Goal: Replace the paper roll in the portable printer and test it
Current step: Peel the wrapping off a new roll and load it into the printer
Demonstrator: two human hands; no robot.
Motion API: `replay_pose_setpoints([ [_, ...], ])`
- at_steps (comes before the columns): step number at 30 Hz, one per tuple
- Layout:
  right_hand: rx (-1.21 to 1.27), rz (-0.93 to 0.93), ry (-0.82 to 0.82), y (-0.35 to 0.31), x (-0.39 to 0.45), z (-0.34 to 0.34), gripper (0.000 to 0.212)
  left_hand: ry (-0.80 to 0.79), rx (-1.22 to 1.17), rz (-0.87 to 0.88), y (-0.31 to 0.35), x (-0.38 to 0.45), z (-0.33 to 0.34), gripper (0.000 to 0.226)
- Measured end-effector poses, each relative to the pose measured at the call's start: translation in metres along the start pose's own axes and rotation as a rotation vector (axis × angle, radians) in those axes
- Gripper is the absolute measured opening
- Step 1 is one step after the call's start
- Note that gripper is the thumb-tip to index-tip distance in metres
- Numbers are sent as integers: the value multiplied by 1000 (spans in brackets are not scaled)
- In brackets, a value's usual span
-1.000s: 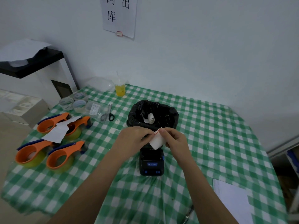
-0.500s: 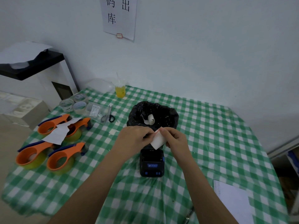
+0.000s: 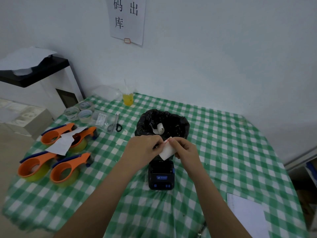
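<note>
Head view: table with green-white checked cloth against a pale wall, one paper sign taped up. Four orange tape dispensers at left, three tape rolls far left, one pair of scissors, one yellow drink cup, one black-lined bin. Left hand and right hand both pinch the white paper roll just above the black printer, centre.

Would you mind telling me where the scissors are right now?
In the head view, the scissors lie on the table's far left, between the tape rolls and the black bin bag.
</note>
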State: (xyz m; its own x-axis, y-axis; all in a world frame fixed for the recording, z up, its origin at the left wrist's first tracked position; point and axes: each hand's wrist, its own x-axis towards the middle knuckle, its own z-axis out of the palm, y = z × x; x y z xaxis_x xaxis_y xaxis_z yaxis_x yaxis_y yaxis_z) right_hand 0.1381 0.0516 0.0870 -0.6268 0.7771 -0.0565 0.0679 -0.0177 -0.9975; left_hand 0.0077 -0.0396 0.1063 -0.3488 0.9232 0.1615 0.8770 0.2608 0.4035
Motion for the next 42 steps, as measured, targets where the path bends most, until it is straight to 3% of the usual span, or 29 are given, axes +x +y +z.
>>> replay_pose_setpoints([
  [3,17,-7,-10,1,1,0,18,42,-48,-36,1,1,2,23],
  [9,54,0,-14,1,1,0,12,67,-304,-139,1,1,2,8],
  [20,89,5,-39,3,1,-3,15,65,-189,-45,5,3,0,21],
  [36,71,29,-48,8,2,-7,18,51,-432,-136,4,8,11,11],
  [42,70,45,-65,13,2,-9,18,39,-361,-94,7,3,7,15],
])
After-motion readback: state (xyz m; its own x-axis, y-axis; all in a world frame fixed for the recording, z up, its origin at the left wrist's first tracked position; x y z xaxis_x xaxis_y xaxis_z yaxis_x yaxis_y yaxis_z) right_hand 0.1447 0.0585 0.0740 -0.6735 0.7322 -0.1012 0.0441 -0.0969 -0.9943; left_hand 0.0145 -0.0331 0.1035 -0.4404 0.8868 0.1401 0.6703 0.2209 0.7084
